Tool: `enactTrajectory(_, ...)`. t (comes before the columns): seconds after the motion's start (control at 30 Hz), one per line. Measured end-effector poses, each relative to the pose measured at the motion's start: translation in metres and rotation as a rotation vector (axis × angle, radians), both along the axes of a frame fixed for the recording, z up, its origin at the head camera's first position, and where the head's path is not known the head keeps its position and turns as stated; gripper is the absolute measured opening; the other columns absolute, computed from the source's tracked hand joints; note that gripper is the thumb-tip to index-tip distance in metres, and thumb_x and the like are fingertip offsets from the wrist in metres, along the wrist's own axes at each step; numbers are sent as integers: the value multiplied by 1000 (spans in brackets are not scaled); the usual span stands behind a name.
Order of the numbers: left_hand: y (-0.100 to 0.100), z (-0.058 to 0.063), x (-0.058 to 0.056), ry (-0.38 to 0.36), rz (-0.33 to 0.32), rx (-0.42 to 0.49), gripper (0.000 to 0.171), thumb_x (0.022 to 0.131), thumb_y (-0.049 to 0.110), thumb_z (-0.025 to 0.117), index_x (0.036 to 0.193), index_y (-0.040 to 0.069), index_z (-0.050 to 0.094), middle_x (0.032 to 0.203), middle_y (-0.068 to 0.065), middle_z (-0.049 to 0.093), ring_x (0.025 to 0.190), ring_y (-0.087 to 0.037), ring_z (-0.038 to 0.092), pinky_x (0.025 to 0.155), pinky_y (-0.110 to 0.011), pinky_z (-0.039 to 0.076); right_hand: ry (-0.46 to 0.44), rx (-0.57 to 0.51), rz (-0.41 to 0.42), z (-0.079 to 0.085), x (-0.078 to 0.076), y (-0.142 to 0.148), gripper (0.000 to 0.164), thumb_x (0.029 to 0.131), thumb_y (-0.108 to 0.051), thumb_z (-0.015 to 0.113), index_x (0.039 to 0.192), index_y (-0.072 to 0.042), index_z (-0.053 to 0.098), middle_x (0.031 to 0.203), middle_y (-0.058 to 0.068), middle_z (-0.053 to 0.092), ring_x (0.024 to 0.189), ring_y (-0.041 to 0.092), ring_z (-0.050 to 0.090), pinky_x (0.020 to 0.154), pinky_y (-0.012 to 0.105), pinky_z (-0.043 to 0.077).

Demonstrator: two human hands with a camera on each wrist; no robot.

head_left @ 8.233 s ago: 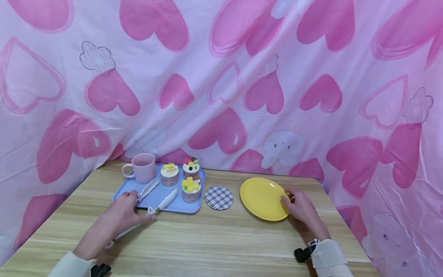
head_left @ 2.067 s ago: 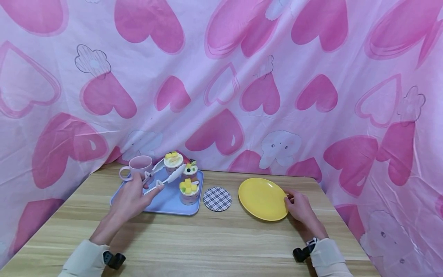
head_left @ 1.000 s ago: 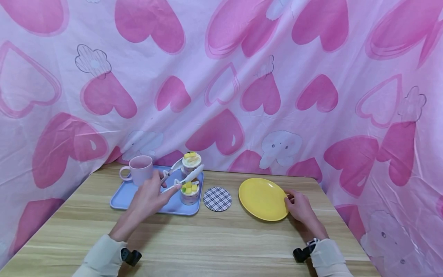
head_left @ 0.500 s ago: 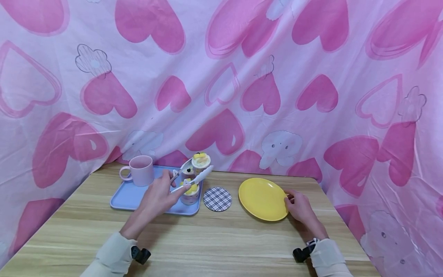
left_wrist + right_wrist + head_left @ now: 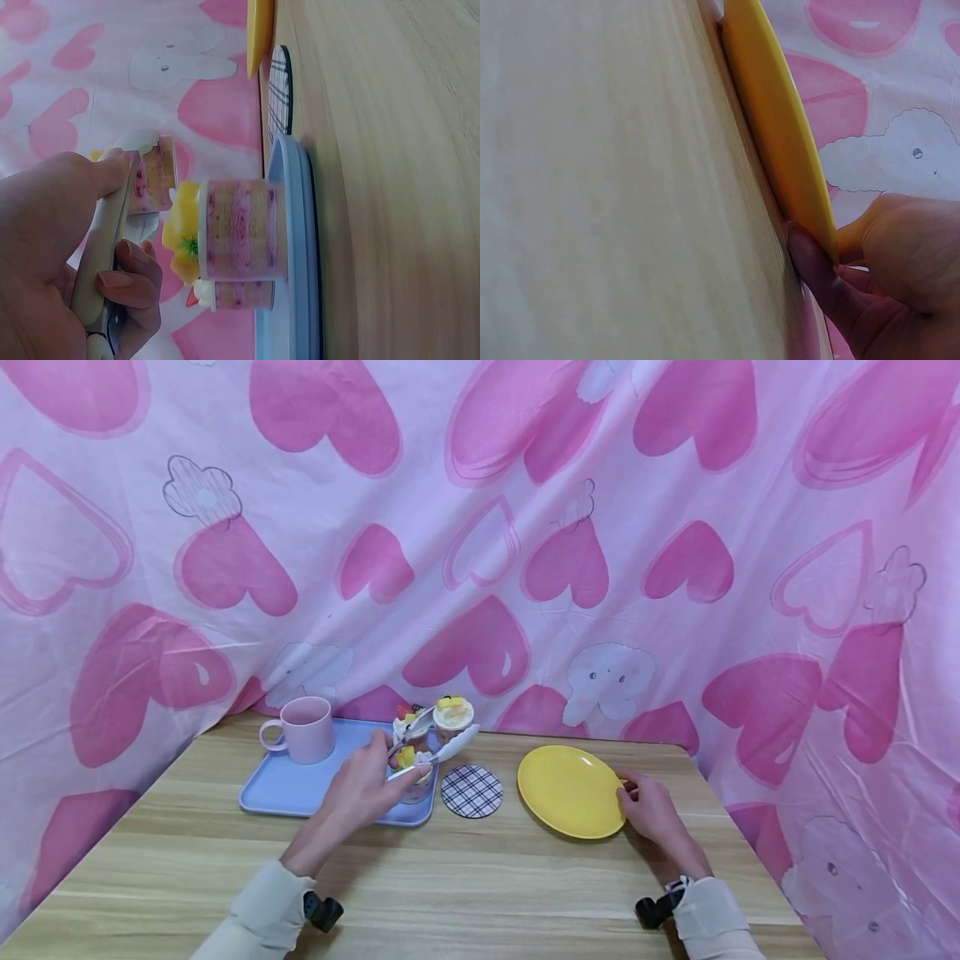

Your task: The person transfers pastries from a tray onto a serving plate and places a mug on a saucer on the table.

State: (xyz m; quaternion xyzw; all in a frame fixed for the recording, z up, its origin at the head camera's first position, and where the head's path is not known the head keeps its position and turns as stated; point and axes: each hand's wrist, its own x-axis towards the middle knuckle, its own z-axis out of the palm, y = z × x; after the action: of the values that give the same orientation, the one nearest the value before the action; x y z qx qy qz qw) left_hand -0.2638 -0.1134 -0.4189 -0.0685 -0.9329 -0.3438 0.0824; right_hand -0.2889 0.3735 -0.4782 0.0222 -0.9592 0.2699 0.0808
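Over one table (image 5: 480, 885), tongs (image 5: 457, 744) grip one of three dessert cups (image 5: 453, 717)

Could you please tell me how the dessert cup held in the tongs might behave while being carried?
The dessert cup will probably hold its shape: its visible wall looks straight, undented by the tongs. It could tilt or slip, since the tongs alone seem to carry it above the table. Its topping may be easily knocked, sitting exposed on top.
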Motion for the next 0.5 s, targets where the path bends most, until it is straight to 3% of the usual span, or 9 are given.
enactTrajectory(0.27, 11, -4, -2, 20, -25, 5, 74, 92, 55, 83, 134, 5, 49, 98, -8, 63, 83, -21, 61, 64, -29, 50, 34, 1, 9, 0, 1, 0, 38, 104, -6, 62, 140, 7, 65, 110, 23, 75, 97, 32, 73, 85, 45, 63)
enactTrajectory(0.5, 21, -8, -3, 23, -40, 28, 77, 91, 59, 83, 134, 7, 47, 88, -6, 57, 74, -19, 58, 57, -29, 47, 34, 3, 12, 0, 1, 0, 39, 105, -7, 62, 141, 8, 64, 110, 24, 74, 98, 33, 73, 84, 44, 62)
